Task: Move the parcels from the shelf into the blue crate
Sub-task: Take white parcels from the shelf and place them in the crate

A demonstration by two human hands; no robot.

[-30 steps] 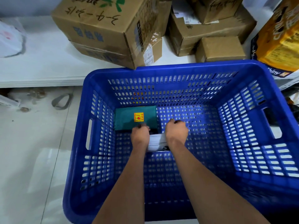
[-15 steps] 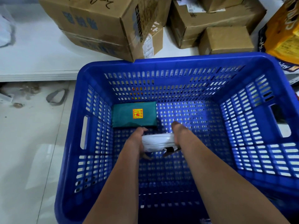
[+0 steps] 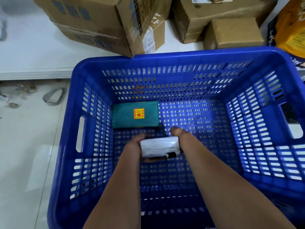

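Both my arms reach down into the blue crate (image 3: 181,54). A small white plastic-wrapped parcel (image 3: 159,146) sits between my hands, low over the crate floor. My left hand (image 3: 136,144) grips its left end and my right hand (image 3: 179,133) grips its right end. Just beyond the hands, a flat teal parcel (image 3: 136,114) with a yellow and red sticker lies in the crate's far left corner. On the white shelf (image 3: 33,52) behind the crate stand several brown cardboard boxes, among them a large one (image 3: 102,22) and a small one (image 3: 236,33).
An orange and navy bag (image 3: 290,28) sits at the shelf's right end, over the crate's far right corner. A grey strap loop (image 3: 52,96) and some debris lie on the pale floor left of the crate, below the shelf edge.
My hands have drawn back toward me from the teal parcel, carrying the white parcel along the crate floor. The white parcel shows more fully now. The view has tilted down closer to the crate.
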